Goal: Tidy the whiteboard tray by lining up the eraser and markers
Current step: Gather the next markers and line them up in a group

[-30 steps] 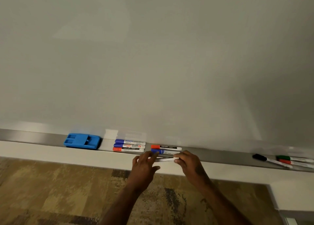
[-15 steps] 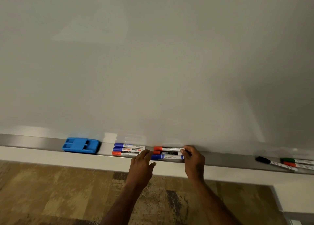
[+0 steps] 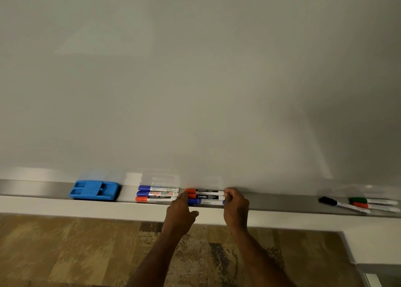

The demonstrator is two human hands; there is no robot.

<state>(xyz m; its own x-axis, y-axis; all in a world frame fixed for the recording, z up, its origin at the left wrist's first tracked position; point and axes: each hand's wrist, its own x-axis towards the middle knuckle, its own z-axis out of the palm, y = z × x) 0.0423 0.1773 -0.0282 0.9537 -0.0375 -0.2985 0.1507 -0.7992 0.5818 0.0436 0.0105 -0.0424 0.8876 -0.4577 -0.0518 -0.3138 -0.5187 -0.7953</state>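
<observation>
A blue eraser (image 3: 94, 190) lies on the metal tray (image 3: 282, 203) at the left. Right of it, three markers (image 3: 158, 194) lie stacked side by side, two blue-capped and one red-capped. A second group of three markers (image 3: 206, 197), two red-capped and one blue-capped, lies between my hands. My left hand (image 3: 180, 213) presses against the cap ends of this group. My right hand (image 3: 235, 206) cups the other ends with bent fingers. Far right on the tray lie a black marker (image 3: 342, 204), a green marker (image 3: 372, 200) and a red marker (image 3: 375, 207), loosely angled.
The whiteboard (image 3: 195, 80) fills the upper view. A white ledge (image 3: 86, 207) runs below the tray. Patterned brown carpet (image 3: 76, 250) lies underneath, with a white wall corner (image 3: 373, 245) at the lower right.
The front marker was laid against the other two, making a group of three. Both hands moved up to the tray and closed in on the two ends of that group.
</observation>
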